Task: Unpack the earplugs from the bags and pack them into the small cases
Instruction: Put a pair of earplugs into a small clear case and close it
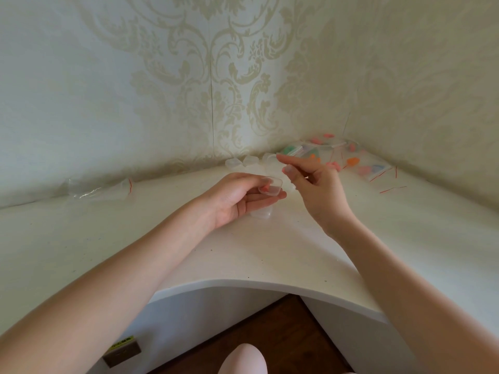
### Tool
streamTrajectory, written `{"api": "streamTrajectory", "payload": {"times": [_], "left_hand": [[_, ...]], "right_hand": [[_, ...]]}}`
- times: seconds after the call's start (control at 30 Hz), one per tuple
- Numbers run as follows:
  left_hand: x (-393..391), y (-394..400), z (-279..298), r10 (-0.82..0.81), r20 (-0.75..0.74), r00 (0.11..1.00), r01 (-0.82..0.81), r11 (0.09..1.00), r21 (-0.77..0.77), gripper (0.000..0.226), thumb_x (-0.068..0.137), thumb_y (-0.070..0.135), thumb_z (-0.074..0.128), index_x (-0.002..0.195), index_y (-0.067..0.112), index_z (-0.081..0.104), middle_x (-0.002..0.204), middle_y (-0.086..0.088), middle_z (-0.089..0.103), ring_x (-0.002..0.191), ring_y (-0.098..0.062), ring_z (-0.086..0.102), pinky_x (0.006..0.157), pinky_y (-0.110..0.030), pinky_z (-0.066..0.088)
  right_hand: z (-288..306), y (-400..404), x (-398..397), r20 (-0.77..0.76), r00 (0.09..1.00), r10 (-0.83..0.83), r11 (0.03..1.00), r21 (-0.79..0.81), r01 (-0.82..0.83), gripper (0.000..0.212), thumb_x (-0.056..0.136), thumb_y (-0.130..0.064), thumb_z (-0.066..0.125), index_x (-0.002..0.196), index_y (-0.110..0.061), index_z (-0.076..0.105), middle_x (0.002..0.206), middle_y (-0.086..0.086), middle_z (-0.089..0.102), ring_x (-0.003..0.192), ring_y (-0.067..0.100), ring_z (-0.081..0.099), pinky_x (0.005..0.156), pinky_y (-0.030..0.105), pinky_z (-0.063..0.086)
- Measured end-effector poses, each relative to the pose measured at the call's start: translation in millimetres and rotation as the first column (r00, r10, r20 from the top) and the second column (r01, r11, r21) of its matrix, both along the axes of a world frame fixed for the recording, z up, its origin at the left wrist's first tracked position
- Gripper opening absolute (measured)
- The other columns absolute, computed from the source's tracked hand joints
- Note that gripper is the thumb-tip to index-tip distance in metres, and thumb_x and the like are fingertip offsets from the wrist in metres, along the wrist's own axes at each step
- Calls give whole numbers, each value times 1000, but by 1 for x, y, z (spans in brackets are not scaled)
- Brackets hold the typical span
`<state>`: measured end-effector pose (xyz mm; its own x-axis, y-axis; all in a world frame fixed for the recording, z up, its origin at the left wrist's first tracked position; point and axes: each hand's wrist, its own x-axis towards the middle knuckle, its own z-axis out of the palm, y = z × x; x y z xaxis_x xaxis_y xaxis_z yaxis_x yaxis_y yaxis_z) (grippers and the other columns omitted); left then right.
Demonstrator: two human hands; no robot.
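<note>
My left hand [243, 197] holds a small clear case [271, 188] above the white corner desk [297, 255], thumb on its top edge and fingers curled beneath. An orange earplug [265, 188] shows inside the case. My right hand [313, 182] hovers just right of it, index finger stretched out, thumb near the case, nothing visibly held. Another clear case [261, 213] lies on the desk under my left hand. Three empty clear cases [249, 161] stand in a row by the wall. Bags of pink, orange and teal earplugs [351, 160] are piled in the back right corner.
An empty clear bag with a red seal strip [100, 188] lies at the left against the wall. Loose red strips [391, 188] lie on the right of the desk. Patterned walls close the corner. The curved desk edge [229, 283] lies near me, wooden floor below.
</note>
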<state>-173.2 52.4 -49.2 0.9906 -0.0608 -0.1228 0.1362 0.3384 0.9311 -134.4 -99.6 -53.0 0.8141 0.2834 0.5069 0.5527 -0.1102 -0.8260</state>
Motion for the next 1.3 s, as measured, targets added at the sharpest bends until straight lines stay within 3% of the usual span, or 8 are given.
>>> {"api": "streamTrajectory", "payload": {"times": [0.2,0.4,0.53,0.83,1.03,1.13,1.2,1.3], "left_hand": [[2,2,-1,39,-5,999,-39,999,-30,18,93,2,53,106,-8,58,86,-17,66,78,-24,72,69,-24,59],[2,2,-2,0,12,1000,0,1000,4,13,94,3,51,97,-3,62,84,-15,69,82,-23,72,75,-25,58],[2,2,-2,-16,20,1000,16,1000,25,23,93,5,52,111,-7,60,93,-16,69,91,-24,70,78,-25,58],[2,2,-3,-19,26,999,18,999,37,23,93,4,52,111,-9,59,106,-24,66,90,-25,70,79,-26,57],[2,2,-4,-19,24,1000,17,999,47,20,93,5,52,106,-6,62,99,-21,67,87,-23,71,78,-25,58],[1,3,-2,-24,27,999,23,999,34,23,92,6,54,109,-8,62,101,-22,67,90,-24,71,76,-24,58],[1,3,0,-23,28,999,22,999,30,24,91,7,55,108,-7,62,99,-20,69,89,-23,71,74,-23,58],[1,3,1,-14,22,1000,14,1000,17,26,96,12,48,107,-7,62,96,-17,70,89,-23,71,74,-22,58]], "right_hand": [[3,-1,-2,-110,993,47,992,120,-33,10,91,0,58,95,-6,66,75,4,69,69,10,68,66,19,54],[-2,-1,0,34,998,-61,998,-26,62,11,84,-12,70,78,-19,64,73,-7,71,70,6,61,60,13,37],[-8,-2,4,74,981,-181,968,-164,191,13,80,-26,74,71,-28,65,70,-17,52,68,0,43,61,12,32],[-9,-1,5,145,978,-147,953,-244,180,9,81,-22,73,84,-28,66,91,-4,56,79,7,43,67,3,32],[-10,-1,7,210,971,-117,940,-292,177,10,82,-16,71,86,-25,70,85,-9,48,86,13,42,71,6,32],[-10,-1,5,215,962,-168,953,-215,214,31,79,-19,74,103,-25,56,103,-4,50,86,10,44,73,3,33],[-8,-1,6,132,975,-181,966,-163,201,47,83,-24,71,123,-24,46,116,-5,48,91,8,49,74,4,35],[-7,3,6,-51,996,-76,992,-105,71,38,97,-30,49,135,-21,46,121,-5,57,104,4,56,90,20,45]]}}
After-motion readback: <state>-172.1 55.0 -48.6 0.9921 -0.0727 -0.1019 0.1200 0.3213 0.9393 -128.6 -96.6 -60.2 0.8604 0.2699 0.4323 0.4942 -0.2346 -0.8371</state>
